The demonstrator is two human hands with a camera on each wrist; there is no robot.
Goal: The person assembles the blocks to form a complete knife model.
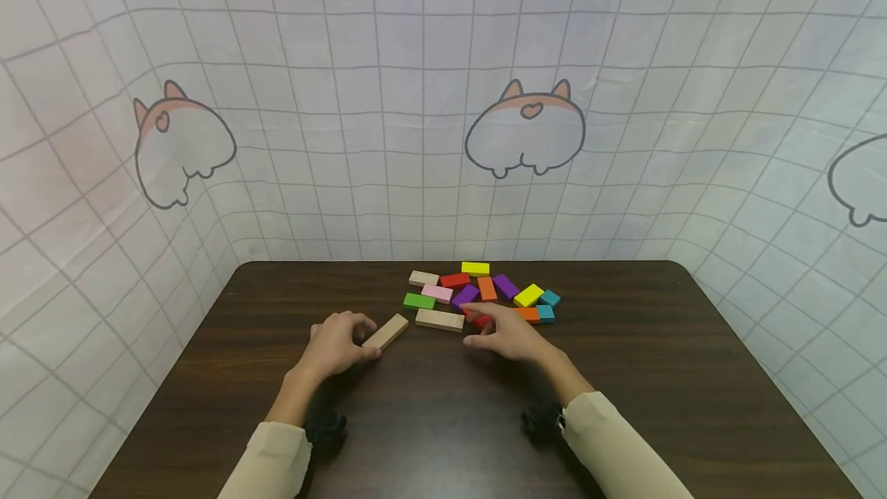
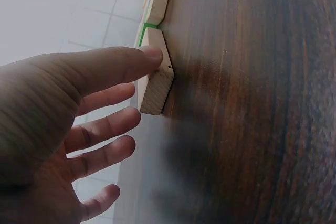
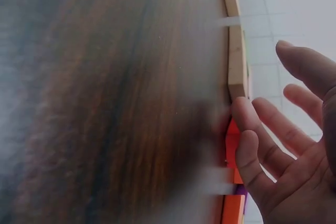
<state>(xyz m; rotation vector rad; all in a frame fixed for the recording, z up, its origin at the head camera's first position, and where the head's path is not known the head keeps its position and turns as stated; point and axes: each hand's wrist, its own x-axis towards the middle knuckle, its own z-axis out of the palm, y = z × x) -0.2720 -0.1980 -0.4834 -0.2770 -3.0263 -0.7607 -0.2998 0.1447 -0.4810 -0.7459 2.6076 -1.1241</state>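
Observation:
My left hand (image 1: 337, 343) is at the near-left end of a plain wooden block (image 1: 386, 332), which lies at a slant on the table. In the left wrist view its thumb overlaps the block's face (image 2: 155, 88), while the other fingers (image 2: 107, 158) are spread loosely. Over the front of a group of coloured blocks is my right hand (image 1: 509, 332), fingers loosely bent and thumb apart. It partly hides a red block (image 1: 481, 323). Between the hands lies a second plain wooden block (image 1: 440, 320); the right fingertips (image 3: 244, 109) come close to its end.
Behind lie a green block (image 1: 419, 301), a pink block (image 1: 437, 293), a yellow block (image 1: 475, 269) and several others. Orange (image 1: 527, 315) and blue (image 1: 546, 314) blocks lie right of the right hand. The dark table (image 1: 430, 422) meets a gridded white curtain (image 1: 388, 175) behind.

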